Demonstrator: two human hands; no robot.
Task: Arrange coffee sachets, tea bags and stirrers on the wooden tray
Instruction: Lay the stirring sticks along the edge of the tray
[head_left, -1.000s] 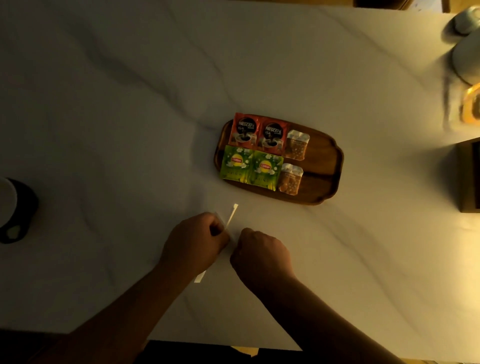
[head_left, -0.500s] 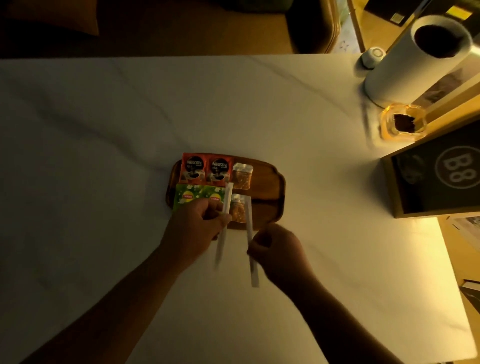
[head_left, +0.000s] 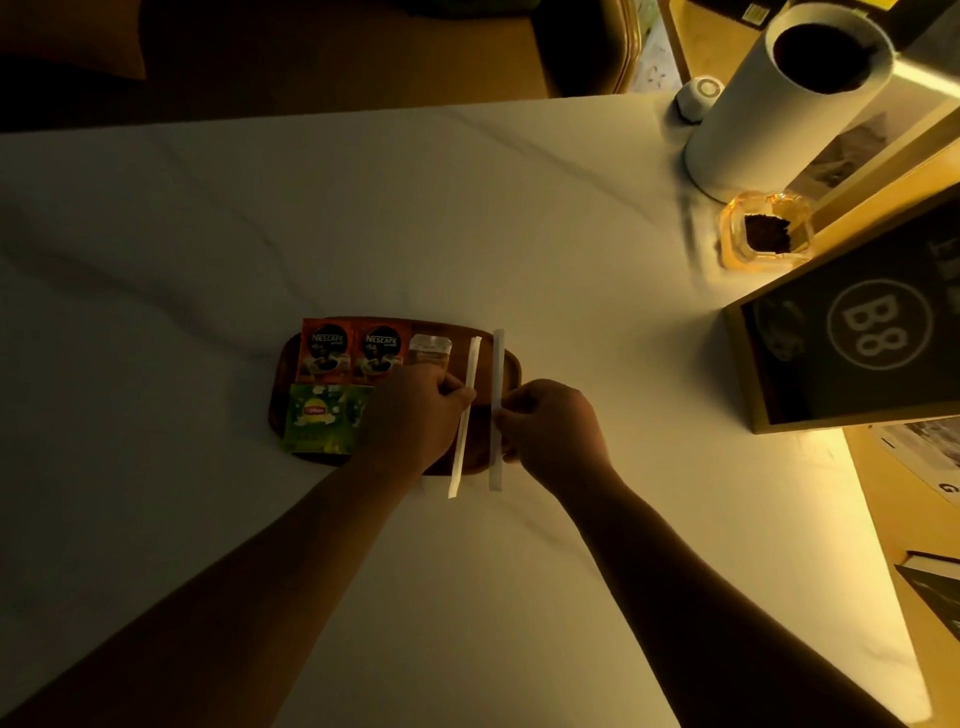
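Left hand (head_left: 410, 415) and right hand (head_left: 550, 423) each pinching a long white paper-wrapped stirrer (head_left: 464, 415), (head_left: 496, 405) over the oval dark wooden tray (head_left: 506, 364), both ends overhanging beyond the knuckles and likely to tip onto the pale marble desk (head_left: 467, 218) if dropped unevenly.

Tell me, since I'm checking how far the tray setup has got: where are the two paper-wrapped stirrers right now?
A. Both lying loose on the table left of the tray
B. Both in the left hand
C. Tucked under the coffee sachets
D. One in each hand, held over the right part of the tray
D: the left hand pinches one stirrer and the right hand pinches the other stirrer, side by side over the right part of the wooden tray.
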